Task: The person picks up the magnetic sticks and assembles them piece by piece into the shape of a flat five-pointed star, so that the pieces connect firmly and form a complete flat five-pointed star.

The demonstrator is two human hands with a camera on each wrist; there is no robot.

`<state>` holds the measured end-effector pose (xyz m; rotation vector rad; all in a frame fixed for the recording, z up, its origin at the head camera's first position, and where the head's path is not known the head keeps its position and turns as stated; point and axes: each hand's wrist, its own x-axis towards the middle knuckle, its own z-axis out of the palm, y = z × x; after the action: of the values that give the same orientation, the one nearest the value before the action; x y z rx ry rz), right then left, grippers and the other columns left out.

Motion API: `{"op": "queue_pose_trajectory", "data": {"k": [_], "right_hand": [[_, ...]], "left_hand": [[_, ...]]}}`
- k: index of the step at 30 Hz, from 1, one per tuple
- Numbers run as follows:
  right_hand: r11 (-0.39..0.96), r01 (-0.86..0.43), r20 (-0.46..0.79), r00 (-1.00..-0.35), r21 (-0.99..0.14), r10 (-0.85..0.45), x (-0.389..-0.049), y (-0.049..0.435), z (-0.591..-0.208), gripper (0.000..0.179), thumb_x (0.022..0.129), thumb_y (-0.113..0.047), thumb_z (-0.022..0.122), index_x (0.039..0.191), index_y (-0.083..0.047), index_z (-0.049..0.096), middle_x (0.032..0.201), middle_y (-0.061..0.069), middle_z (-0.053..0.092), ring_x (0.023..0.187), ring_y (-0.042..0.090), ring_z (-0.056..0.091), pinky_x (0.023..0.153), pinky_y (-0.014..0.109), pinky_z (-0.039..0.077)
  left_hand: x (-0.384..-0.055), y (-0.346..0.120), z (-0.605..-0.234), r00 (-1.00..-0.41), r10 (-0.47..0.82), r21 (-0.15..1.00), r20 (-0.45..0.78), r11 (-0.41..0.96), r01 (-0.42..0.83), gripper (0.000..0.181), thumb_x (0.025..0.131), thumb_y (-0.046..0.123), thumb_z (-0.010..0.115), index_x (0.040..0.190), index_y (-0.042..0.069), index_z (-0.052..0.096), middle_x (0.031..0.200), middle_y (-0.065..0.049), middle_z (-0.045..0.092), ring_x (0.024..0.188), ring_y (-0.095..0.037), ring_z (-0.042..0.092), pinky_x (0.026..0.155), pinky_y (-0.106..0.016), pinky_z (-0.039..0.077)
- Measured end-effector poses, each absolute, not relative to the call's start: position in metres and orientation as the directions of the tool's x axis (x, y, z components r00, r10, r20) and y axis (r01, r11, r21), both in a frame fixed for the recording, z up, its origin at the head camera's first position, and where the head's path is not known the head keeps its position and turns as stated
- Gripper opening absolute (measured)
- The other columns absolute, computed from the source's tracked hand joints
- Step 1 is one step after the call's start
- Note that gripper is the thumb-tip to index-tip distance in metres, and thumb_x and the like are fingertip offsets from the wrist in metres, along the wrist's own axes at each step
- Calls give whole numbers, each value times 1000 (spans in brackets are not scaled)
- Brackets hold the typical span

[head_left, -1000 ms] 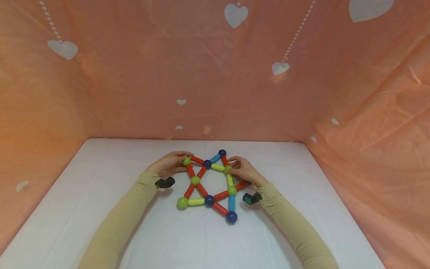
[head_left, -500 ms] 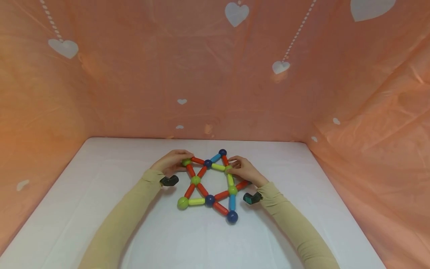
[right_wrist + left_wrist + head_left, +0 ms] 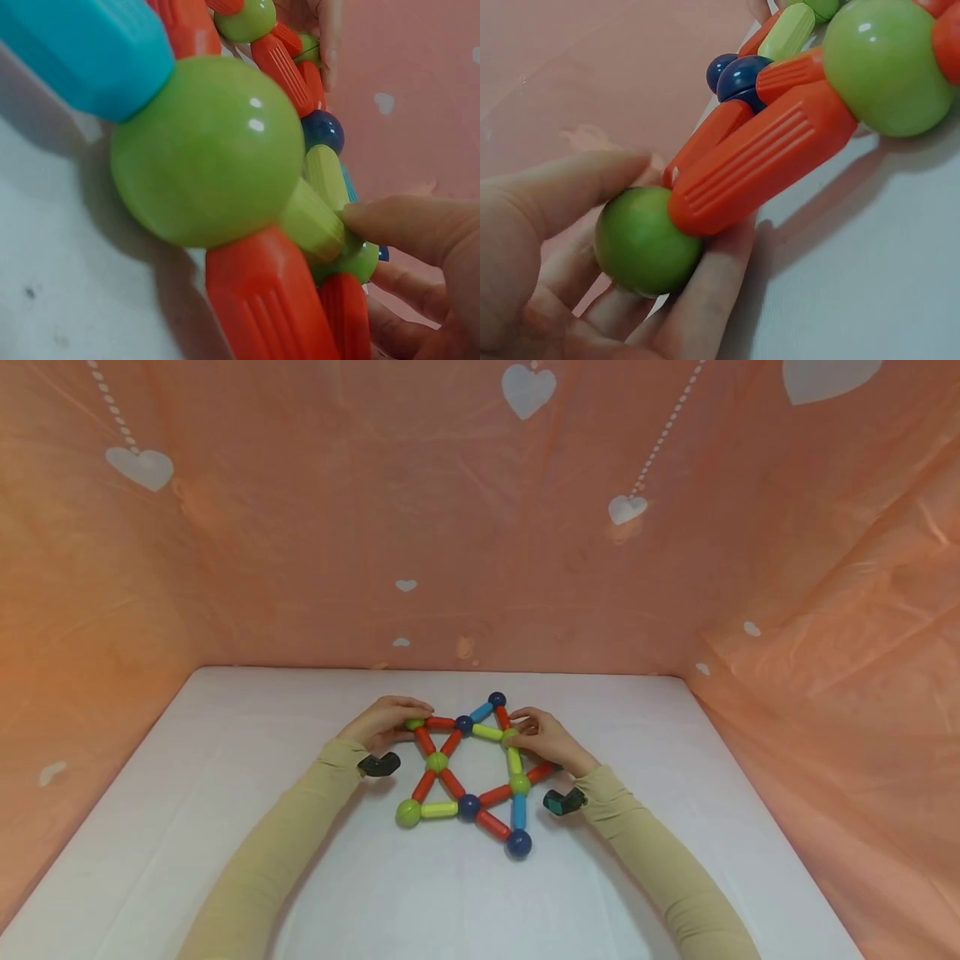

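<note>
A star-shaped frame of magnetic rods and balls lies across the middle of the white table, with red rods (image 3: 453, 783), yellow-green rods (image 3: 438, 810) and blue rods (image 3: 519, 812) joining green and dark blue balls. At its back left corner my left hand (image 3: 381, 724) grips a green ball (image 3: 649, 240), fingers curled about it; two red rods meet that ball. My right hand (image 3: 552, 743) pinches another green ball (image 3: 362, 262) on the frame's right side, thumb at the end of a yellow-green rod. The right hand partly hides the frame's right corner.
Dark wrist cameras (image 3: 379, 764) sit at both wrists, close over the table (image 3: 420, 902). An orange curtain (image 3: 315, 527) with white hearts encloses the table's back and sides. A dark blue ball (image 3: 518, 844) forms the frame's nearest point.
My left hand has shifted slightly right. The green ball in it has dipped a little, and the red rod towards the back blue ball now looks nearly level. My right hand stays still.
</note>
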<state>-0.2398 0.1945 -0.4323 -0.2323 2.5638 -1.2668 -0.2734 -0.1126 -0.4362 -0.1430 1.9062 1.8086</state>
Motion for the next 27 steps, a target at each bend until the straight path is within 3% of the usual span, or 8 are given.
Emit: {"op": "queue_pose_trajectory", "data": {"k": [10,14,17,21,27], "right_hand": [[610,-2,-188,-951,-792,-247,-239,196,-430,52,93,-27,73,139,-7,56,128,17,66,113,29,61,96,38,56],[604,10,-198,-949,-797,-246,-240,197,-430,51,94,-27,72,138,-8,57,129,16,66,114,28,61,98,39,56],[598,3,-201,-943,-802,-265,-241,197,-430,50,94,-26,71,138,-8,57,128,17,67,114,28,62,98,38,57],[599,-25,-197,-932,-800,-303,-244,195,-430,49,94,-23,71,138,-8,59,128,17,68,111,26,65,98,38,57],[590,-134,-159,-894,-796,-418,-258,191,-431,45,95,-19,69,137,-4,60,127,19,69,113,27,67,101,39,56]], "left_hand": [[-261,-127,-434,-877,350,941,-329,43,-336,44,105,21,54,139,-7,49,120,-12,57,104,-21,66,100,-37,58],[-258,-130,-433,-894,337,955,-297,117,-273,39,104,15,56,135,-9,52,117,-13,60,92,-16,66,89,-29,61],[-258,-132,-433,-922,293,946,-254,273,-175,36,102,14,59,129,-10,59,113,-14,64,81,-12,61,74,-21,57],[-256,-138,-433,-940,271,910,-206,406,-83,33,100,14,62,122,-10,64,109,-17,69,74,-11,61,68,-20,55],[-243,-153,-432,-923,309,946,-228,296,-135,31,98,9,63,119,-15,61,102,-13,68,81,-14,65,75,-23,60]]}}
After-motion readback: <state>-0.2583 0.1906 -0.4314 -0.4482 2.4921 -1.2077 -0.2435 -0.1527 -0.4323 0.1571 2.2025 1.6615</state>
